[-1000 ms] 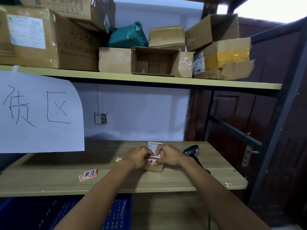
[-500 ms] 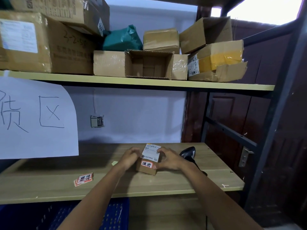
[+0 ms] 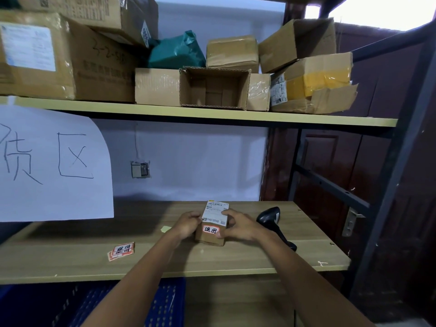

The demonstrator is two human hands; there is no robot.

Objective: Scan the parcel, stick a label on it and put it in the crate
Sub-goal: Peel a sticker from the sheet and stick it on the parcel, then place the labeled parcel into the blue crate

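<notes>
A small cardboard parcel [image 3: 210,238] stands on the wooden shelf [image 3: 236,260], with a white shipping slip on top and a red-edged label [image 3: 210,230] stuck on its near face. My left hand [image 3: 187,224] grips its left side and my right hand [image 3: 237,226] grips its right side. A black handheld scanner [image 3: 271,219] lies on the shelf just right of my right hand. A small stack of red-edged labels [image 3: 122,250] lies to the left. The blue crate [image 3: 162,305] sits below the shelf's front edge.
An upper shelf [image 3: 212,115] carries several cardboard boxes and a green bag. A large white paper sign [image 3: 54,164] hangs at the left. A yellow paper scrap [image 3: 165,228] lies by my left wrist. Dark metal rack posts [image 3: 396,161] stand at the right.
My hands have drawn apart from the parcel's near face to its sides, uncovering the red-edged label now stuck there. The parcel stays on the shelf.
</notes>
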